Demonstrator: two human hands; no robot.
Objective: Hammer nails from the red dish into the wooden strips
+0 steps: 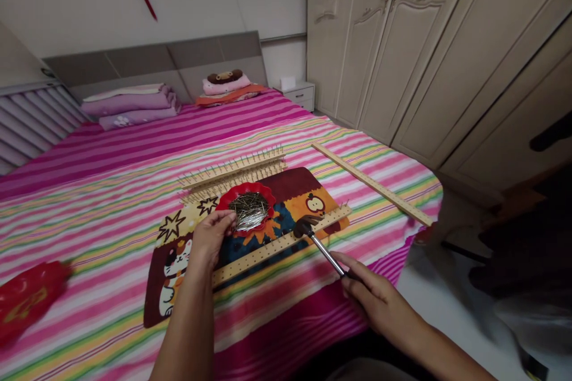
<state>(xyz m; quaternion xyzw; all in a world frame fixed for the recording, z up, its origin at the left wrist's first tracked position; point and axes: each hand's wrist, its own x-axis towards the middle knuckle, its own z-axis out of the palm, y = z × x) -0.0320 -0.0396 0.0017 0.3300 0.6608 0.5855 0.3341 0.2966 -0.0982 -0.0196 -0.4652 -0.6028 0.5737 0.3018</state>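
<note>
My right hand (369, 289) grips a hammer (328, 255) by its dark handle. The hammer's black head (304, 226) is over a light wooden strip (268, 252) with rows of small holes and a few nails near its right end. At the left rim of a red scalloped bowl (269, 192), my left hand (217, 231) has its fingertips pinched together; what they hold, if anything, is too small to make out. Loose metal nails (251, 209) fill the bowl. Beneath bowl and strip lies a patterned mat (290, 184) with a cat and an apple on it.
Behind the bowl, wooden strips (236, 168) bristle with upright nails. Another long strip (370, 183) lies to the right on the striped bed cover (111, 208). A red packet (33, 297) is at left. Folded bedding (134, 104) sits by the headboard; wardrobes (379, 41) stand right.
</note>
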